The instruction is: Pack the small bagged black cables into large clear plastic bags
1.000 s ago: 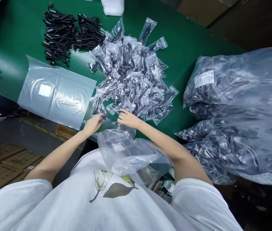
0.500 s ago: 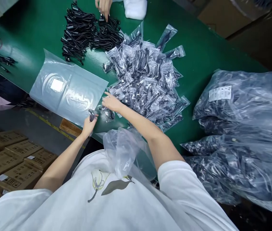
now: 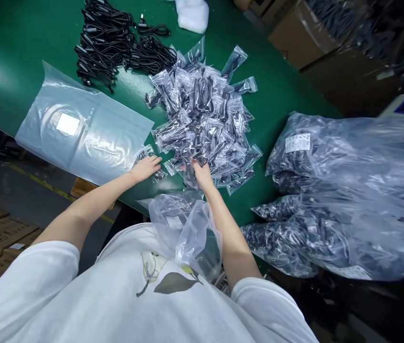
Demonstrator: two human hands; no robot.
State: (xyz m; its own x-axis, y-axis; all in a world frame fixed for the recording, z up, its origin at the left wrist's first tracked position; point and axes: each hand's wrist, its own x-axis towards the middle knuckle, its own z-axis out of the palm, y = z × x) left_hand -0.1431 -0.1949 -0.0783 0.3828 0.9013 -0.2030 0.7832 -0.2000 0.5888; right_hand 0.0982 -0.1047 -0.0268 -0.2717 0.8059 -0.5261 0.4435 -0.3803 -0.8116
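The right hand grasps a bagged cable, long axis roughly twelve-to-six, at the six-o'clock edge of a crowding pile of bags. At nine o'clock, the left hand covers another small bag; its grip is hidden. Clear plastic lies at six; a flat bag, ten from the left hand.

A green table carries a central heap of small clear bags holding dark cables, bundled black cables at far left, a white bundle beyond the heap, and a large flat plastic bag on the left, along the near edge.
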